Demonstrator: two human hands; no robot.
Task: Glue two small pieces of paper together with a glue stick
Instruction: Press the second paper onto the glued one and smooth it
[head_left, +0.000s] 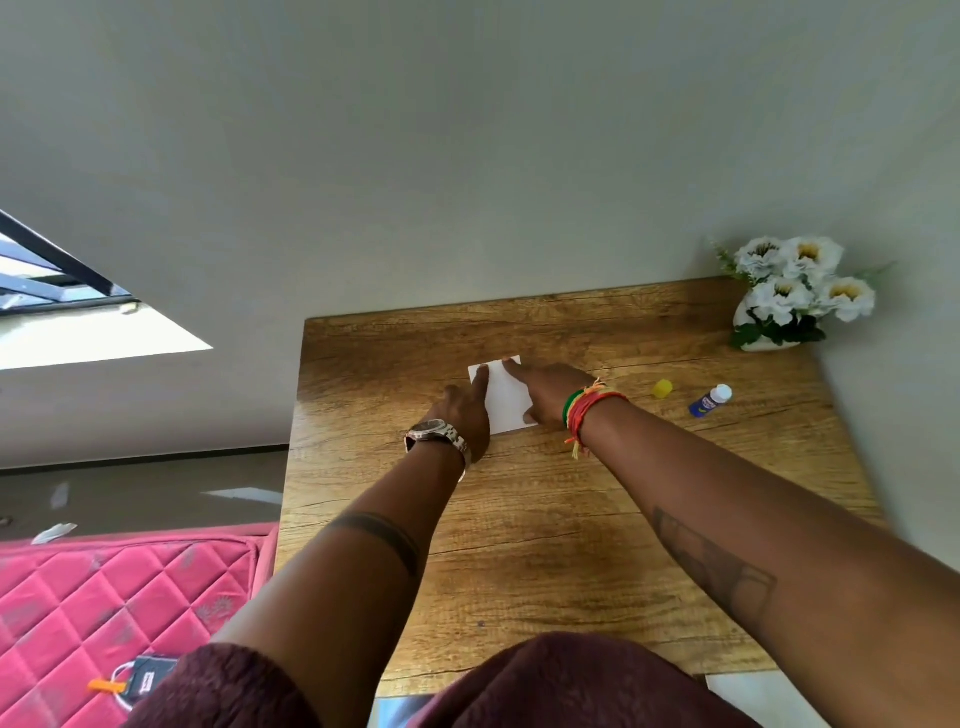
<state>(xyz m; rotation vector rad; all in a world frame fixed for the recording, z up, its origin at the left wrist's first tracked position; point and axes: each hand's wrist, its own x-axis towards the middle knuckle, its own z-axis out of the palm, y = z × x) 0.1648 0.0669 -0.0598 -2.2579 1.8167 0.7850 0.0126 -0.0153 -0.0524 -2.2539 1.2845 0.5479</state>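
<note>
A small white paper (505, 396) lies flat on the wooden table (571, 519), towards the far side. My left hand (465, 410) rests on its left edge, index finger stretched onto the sheet. My right hand (545, 389) presses its right side with the index finger at the far corner and the thumb at the near corner. I cannot tell whether one sheet or two lie there. The glue stick (710, 400), blue with a white end, lies uncapped on its side to the right. Its yellow cap (663, 388) sits between the glue stick and my right wrist.
A white vase of white flowers (795, 296) stands at the table's far right corner against the wall. A pink quilted mattress (104, 597) lies left of the table, with a small dark device (145, 675) on it.
</note>
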